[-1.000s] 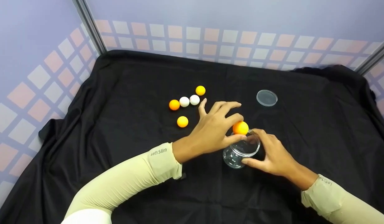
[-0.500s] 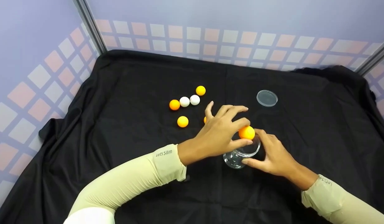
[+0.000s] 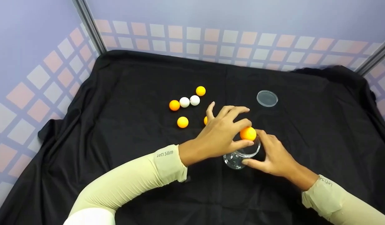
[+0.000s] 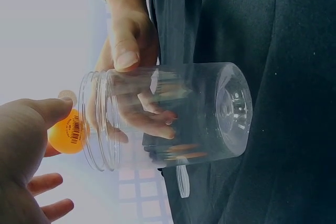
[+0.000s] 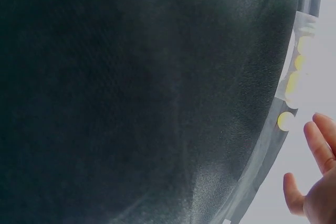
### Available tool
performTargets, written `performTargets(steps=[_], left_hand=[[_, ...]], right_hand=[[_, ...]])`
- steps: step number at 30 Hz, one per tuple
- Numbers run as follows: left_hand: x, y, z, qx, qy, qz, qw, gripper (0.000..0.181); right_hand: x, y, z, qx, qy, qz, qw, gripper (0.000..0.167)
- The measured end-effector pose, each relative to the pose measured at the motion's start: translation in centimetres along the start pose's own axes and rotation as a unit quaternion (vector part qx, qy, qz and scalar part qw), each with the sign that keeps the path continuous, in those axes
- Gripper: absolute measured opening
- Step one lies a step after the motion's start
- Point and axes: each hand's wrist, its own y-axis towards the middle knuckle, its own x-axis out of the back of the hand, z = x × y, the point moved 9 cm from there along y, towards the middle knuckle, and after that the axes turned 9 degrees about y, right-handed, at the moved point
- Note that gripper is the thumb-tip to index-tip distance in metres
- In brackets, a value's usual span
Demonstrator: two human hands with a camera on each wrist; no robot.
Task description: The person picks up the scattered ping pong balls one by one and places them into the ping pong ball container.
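Note:
My left hand (image 3: 222,134) pinches an orange ping-pong ball (image 3: 248,133) between thumb and forefinger, its other fingers spread. The ball is right at the mouth of a clear plastic jar (image 3: 236,160), and its printed side faces the left wrist view. My right hand (image 3: 273,156) grips the jar near its rim, thumb on the near side and fingers around the far side. Through the wall of the jar (image 4: 210,114) I see no ball inside. Another orange ball (image 3: 205,120) is mostly hidden behind my left hand.
Left of my hands lie a deep orange ball (image 3: 174,105), two white balls (image 3: 184,102) and two yellow-orange balls (image 3: 182,122). A clear round lid (image 3: 267,98) lies beyond the jar. Black cloth (image 3: 142,81) covers the table, with patterned panels (image 3: 211,37) behind.
My left hand has moved right and slightly nearer with the ball, bringing it over the jar mouth, then held almost still. A ball behind it came partly into view. My right hand stayed put.

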Motion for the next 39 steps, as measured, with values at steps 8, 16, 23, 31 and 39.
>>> performTargets(steps=[8,16,23,31,39], left_hand=[[0.17,0.12,-0.11,-0.001,0.003,0.000,1.0000,0.037],[0.15,0.15,-0.10,-0.003,0.002,-0.003,1.0000,0.037],[0.20,0.12,-0.18,-0.005,0.005,-0.002,1.0000,0.040],[0.30,-0.03,0.00,-0.005,0.008,-0.001,1.0000,0.040],[0.50,-0.08,0.37,0.000,0.013,-0.011,0.9999,0.041]], right_hand=[[-0.08,-0.03,-0.07,-0.017,-0.006,0.012,0.9998,0.087],[-0.10,-0.05,-0.04,-0.024,-0.003,0.019,0.9995,0.087],[-0.06,-0.05,-0.01,-0.021,-0.005,0.015,0.9997,0.086],[-0.08,0.15,0.30,0.016,0.007,0.005,0.9998,0.082],[-0.04,0.05,0.18,0.007,0.000,0.003,1.0000,0.084]])
